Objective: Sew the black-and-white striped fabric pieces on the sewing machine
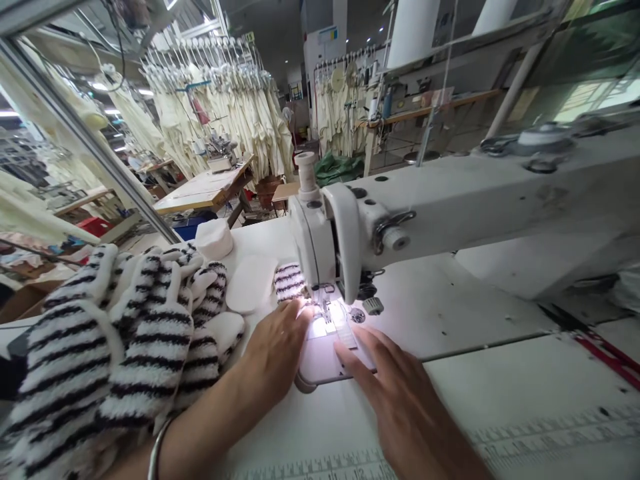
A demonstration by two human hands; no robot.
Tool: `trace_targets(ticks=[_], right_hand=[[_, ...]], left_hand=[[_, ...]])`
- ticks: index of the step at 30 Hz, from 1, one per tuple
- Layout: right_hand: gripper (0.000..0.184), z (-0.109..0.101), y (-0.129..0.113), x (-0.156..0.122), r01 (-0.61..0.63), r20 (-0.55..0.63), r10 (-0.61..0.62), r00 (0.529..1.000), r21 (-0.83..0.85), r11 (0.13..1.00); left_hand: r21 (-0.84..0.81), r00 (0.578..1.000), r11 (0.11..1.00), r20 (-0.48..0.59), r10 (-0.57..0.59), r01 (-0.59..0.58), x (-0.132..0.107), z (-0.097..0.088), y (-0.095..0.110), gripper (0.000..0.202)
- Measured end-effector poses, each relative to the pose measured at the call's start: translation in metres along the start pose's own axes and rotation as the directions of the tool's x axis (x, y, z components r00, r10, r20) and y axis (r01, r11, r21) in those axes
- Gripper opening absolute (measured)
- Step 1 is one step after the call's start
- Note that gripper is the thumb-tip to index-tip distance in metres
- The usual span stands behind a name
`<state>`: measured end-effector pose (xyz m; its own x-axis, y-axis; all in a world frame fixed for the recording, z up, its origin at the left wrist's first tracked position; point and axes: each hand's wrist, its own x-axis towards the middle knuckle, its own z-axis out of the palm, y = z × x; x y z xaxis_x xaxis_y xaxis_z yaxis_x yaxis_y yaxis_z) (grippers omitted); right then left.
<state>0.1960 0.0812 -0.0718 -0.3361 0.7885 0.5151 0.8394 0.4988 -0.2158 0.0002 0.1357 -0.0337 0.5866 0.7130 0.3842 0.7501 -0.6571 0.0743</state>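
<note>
My left hand (280, 341) is at the left of the lit needle area of a white sewing machine (320, 247). Its fingers are pressed together at the near edge of a small black-and-white striped fluffy fabric piece (289, 281), partly hidden behind them and the machine head. My right hand (395, 380) lies to the right of the presser foot (328, 317), thumb and fingers apart on the machine bed (320, 360), with nothing in it. A pile of striped fluffy slipper-like pieces (150, 347) with white edges lies left of my left forearm.
White oval pads (251, 285) and a white block-like stack (214, 239) sit behind the pile. Red-handled scissors (600, 347) lie at the right. A ruler tape (560, 430) runs along the table's front edge. Racks of cream garments (220, 107) hang beyond.
</note>
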Motion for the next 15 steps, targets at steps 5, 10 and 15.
trace_targets(ticks=[5, 10, 15], right_hand=[[0.068, -0.001, -0.001, -0.010, 0.002, -0.010, -0.003, 1.000, -0.042, 0.999], [0.066, 0.000, 0.000, -0.014, 0.003, -0.028, -0.004, 1.000, -0.043, 0.999], [0.064, 0.003, 0.000, -0.014, 0.013, -0.066, -0.016, 0.998, -0.042, 0.999]], left_hand=[[0.063, 0.998, 0.997, 0.042, -0.054, 0.052, 0.007, -0.003, 0.004, 0.017], [0.139, 0.979, 0.982, 0.135, -0.150, 0.131, 0.017, -0.005, 0.016, 0.025], [0.156, 0.958, 0.969, 0.185, -0.218, 0.190, 0.022, -0.002, 0.024, 0.047]])
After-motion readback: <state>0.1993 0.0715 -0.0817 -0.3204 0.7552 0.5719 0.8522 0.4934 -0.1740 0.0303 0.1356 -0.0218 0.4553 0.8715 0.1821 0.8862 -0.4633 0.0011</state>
